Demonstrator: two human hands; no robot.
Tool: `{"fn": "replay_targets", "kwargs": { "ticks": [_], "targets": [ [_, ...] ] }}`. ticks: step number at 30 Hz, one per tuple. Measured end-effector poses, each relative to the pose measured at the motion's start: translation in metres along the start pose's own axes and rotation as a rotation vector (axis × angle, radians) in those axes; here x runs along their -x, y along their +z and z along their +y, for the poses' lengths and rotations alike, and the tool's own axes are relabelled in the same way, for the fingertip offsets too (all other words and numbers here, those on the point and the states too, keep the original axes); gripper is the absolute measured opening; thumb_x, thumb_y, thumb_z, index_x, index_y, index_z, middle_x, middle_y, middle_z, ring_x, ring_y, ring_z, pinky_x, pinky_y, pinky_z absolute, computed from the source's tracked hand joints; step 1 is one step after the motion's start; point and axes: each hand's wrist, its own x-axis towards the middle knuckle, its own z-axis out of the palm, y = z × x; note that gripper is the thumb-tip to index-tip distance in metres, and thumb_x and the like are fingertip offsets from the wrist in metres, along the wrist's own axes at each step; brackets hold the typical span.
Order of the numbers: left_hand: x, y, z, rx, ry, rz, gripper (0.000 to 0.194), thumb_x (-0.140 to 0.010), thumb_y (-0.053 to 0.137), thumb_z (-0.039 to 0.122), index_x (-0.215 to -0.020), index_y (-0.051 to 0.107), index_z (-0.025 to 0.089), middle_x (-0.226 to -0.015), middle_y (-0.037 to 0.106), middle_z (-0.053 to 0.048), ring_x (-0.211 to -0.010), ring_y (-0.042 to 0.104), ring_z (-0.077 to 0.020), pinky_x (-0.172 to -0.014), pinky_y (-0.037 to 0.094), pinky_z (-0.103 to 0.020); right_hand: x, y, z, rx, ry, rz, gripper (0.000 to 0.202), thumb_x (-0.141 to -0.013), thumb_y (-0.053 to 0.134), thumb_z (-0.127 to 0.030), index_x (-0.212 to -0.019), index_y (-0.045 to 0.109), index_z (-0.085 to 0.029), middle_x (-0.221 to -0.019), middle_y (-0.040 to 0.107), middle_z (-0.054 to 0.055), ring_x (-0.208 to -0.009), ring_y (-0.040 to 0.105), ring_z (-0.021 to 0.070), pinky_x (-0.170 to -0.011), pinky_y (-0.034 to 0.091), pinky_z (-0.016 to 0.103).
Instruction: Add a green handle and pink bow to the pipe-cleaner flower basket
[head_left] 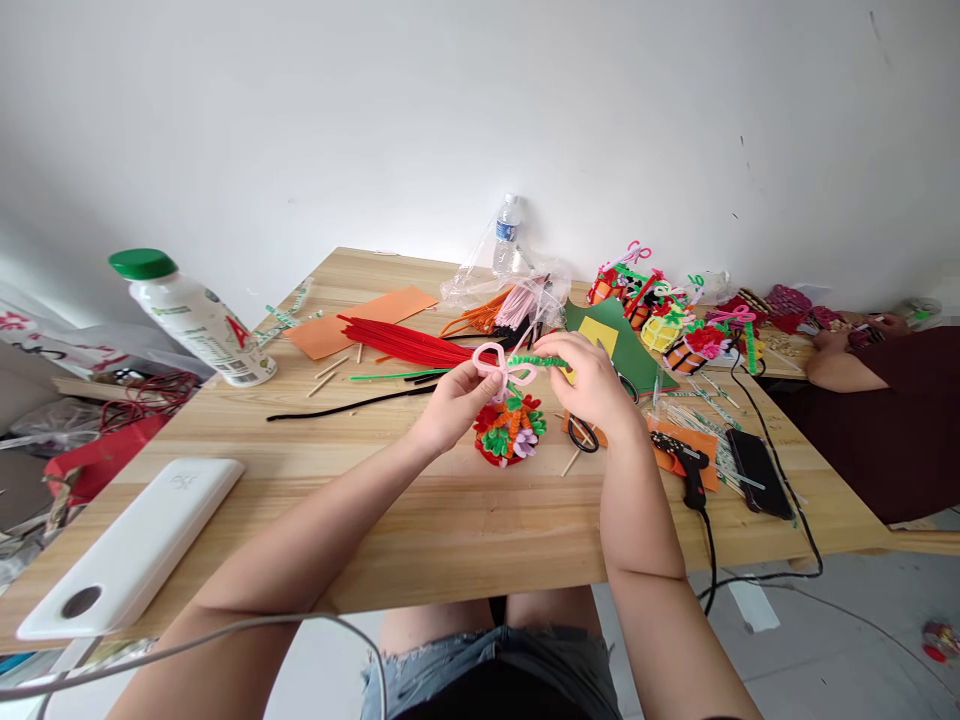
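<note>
- The wooden table (337,530) is the biggest thing, with lots of craft bits on it.
- At the far right is another person in a dark top (847,425).
- The left hand (454,405) and the right hand (592,385) are close together over the middle of the table.
- A fat white power bank (142,545) lies at the left, and a white bottle (199,320) with a green cap stands behind it.
- Red fuzzy sticks (412,342) lie in a bunch behind the left hand.
- A black phone (759,475) and a black glue gun (694,470) lie at the right.
- The fuzzy flowers (511,435), red, orange, green and purple, are below the hands, near the middle.
- The pink bow (503,368) is just above them. The left fingers pinch its side.
- The right fingers are bent, holding the end of a green fuzzy stick (540,360) that reaches the bow.
</note>
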Motion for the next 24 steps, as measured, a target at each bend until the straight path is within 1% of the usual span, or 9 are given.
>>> {"fn": "replay_targets", "kwargs": {
  "ticks": [2,5,11,14,18,21,24],
  "targets": [
    [0.000,-0.001,0.002,-0.018,0.013,-0.006,0.040,-0.062,0.076,0.052,-0.072,0.063,0.015,-0.066,0.061,0.000,-0.060,0.052,-0.0104,-0.064,0.044,-0.025,0.001,-0.003,0.001,0.020,-0.008,0.003,0.030,-0.081,0.047,-0.004,-0.098,0.065,-0.022,-0.106,0.065,0.007,-0.103,0.058,0.0229,-0.091,0.045,0.041],
    [0.000,-0.003,0.002,-0.042,0.029,-0.030,0.038,-0.066,0.074,0.051,-0.069,0.061,0.015,-0.064,0.058,0.001,-0.060,0.050,-0.0102,-0.063,0.042,-0.025,0.001,-0.006,0.001,0.054,0.016,-0.007,0.024,-0.085,0.050,-0.010,-0.097,0.067,-0.023,-0.097,0.068,0.006,-0.094,0.060,0.0232,-0.085,0.046,0.040],
    [-0.004,-0.011,-0.005,-0.013,0.019,-0.052,0.034,-0.075,0.065,0.049,-0.071,0.063,0.016,-0.068,0.057,0.000,-0.064,0.052,-0.0123,-0.064,0.043,-0.025,0.001,-0.006,0.001,0.044,0.061,0.017,0.021,-0.084,0.055,-0.012,-0.097,0.067,-0.022,-0.096,0.070,0.005,-0.089,0.063,0.0221,-0.081,0.047,0.036],
    [-0.007,-0.014,-0.008,0.014,0.022,-0.048,0.037,-0.077,0.061,0.052,-0.073,0.066,0.016,-0.074,0.061,-0.003,-0.068,0.055,-0.0150,-0.064,0.044,-0.027,0.001,-0.005,0.002,0.037,0.076,0.040,0.019,-0.084,0.055,-0.014,-0.095,0.067,-0.022,-0.094,0.070,0.005,-0.088,0.064,0.0222,-0.081,0.048,0.036],
    [-0.009,-0.014,-0.010,0.041,-0.014,-0.023,0.043,-0.078,0.056,0.056,-0.080,0.069,0.015,-0.084,0.067,-0.007,-0.071,0.059,-0.0173,-0.066,0.046,-0.030,0.001,-0.006,0.001,0.033,0.076,0.070,0.017,-0.083,0.056,-0.014,-0.093,0.067,-0.022,-0.093,0.070,0.005,-0.088,0.063,0.0223,-0.081,0.048,0.037],
    [-0.010,-0.014,-0.010,0.046,-0.021,0.018,0.045,-0.078,0.055,0.056,-0.082,0.070,0.014,-0.084,0.069,-0.008,-0.073,0.061,-0.0189,-0.066,0.046,-0.030,0.001,-0.006,0.001,0.028,0.070,0.092,0.016,-0.083,0.056,-0.014,-0.093,0.067,-0.021,-0.092,0.069,0.006,-0.087,0.063,0.0222,-0.080,0.048,0.036],
    [-0.012,-0.014,-0.009,0.071,0.000,0.039,0.044,-0.078,0.056,0.054,-0.082,0.070,0.013,-0.083,0.070,-0.009,-0.073,0.061,-0.0192,-0.066,0.046,-0.030,0.001,-0.005,0.002,0.027,0.070,0.109,0.017,-0.084,0.056,-0.014,-0.094,0.067,-0.022,-0.092,0.069,0.005,-0.087,0.063,0.0216,-0.080,0.049,0.036]
  ]
}}
